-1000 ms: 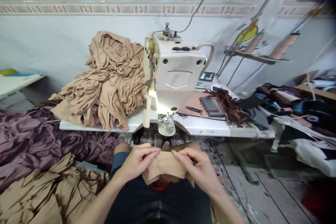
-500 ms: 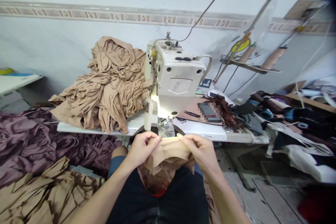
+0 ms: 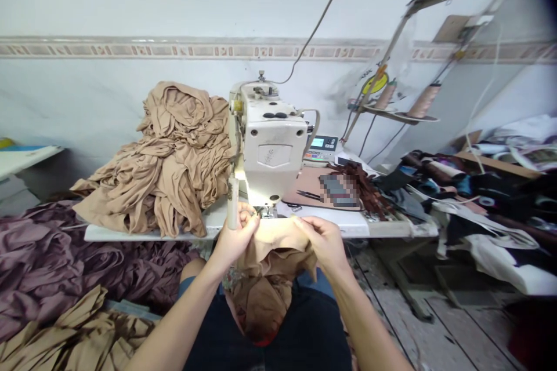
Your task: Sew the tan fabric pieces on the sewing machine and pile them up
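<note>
Tan fabric is stretched between both hands, its upper edge close to the needle area of a white sewing machine. My left hand pinches the fabric's left end, beside the machine's pale upright bar. At the right end, my right hand grips the same edge between thumb and fingers. The rest of the cloth hangs down over my lap in folds. Whether the edge lies under the presser foot, I cannot tell.
A large heap of tan garments covers the table's left side. Right of the machine lie black tweezers, a pixelated flat object and dark brown strips. Thread cones stand on a rack. Purple cloth is piled lower left.
Both hands have moved the fabric edge forward, closer to the needle area. My left hand is now beside the upright bar. The camera view has shifted slightly.
</note>
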Demonstrator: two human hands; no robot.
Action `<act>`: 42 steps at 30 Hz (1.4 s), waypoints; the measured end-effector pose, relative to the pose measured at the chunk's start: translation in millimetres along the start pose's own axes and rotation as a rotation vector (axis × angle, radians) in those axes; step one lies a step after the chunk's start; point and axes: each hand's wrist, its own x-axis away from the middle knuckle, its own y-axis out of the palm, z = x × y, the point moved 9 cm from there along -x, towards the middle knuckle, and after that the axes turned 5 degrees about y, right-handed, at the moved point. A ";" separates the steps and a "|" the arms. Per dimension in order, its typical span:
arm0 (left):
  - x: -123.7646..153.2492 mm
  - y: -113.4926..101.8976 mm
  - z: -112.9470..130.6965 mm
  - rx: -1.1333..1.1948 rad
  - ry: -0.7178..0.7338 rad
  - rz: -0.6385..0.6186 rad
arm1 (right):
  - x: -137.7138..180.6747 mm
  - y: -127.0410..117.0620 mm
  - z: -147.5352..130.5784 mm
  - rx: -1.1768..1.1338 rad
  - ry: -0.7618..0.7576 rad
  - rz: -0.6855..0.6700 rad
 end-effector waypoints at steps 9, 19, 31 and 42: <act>-0.2 2.3 -12.3 0.082 -0.044 0.011 | 6.4 0.3 9.8 0.063 -0.019 0.016; 27.8 -77.3 -15.3 -0.393 0.050 -0.075 | 59.9 -39.3 112.3 0.101 0.297 -0.103; -51.7 -266.4 110.2 -0.974 0.300 0.397 | 85.0 -5.9 101.7 0.156 0.220 -0.291; -128.3 -304.7 102.4 -1.210 0.109 0.283 | 88.3 -1.7 164.2 0.292 0.345 -0.482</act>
